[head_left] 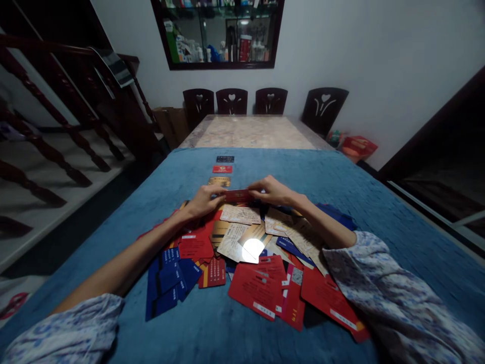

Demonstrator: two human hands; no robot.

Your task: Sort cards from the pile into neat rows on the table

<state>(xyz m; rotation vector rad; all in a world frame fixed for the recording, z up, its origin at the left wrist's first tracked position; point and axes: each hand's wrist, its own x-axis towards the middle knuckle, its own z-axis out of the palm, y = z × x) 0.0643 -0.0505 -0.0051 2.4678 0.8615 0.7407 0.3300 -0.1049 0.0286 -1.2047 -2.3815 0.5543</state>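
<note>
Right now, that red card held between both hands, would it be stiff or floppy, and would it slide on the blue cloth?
The red card looks flat and unbent between the left hand and right hand, so probably stiff. It seems thin, likely light. The blue cloth looks fuzzy, so it may slide poorly.

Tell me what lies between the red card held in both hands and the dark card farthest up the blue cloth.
In the head view, a gold card and a small red card lie in a row between the held red card and the dark card.

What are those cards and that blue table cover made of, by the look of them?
The cards look like thin plastic or coated card: one glossy card throws back a bright glare. The red card held between left hand and right hand stays flat. The blue cover looks like soft, matt, plush fabric.
</note>
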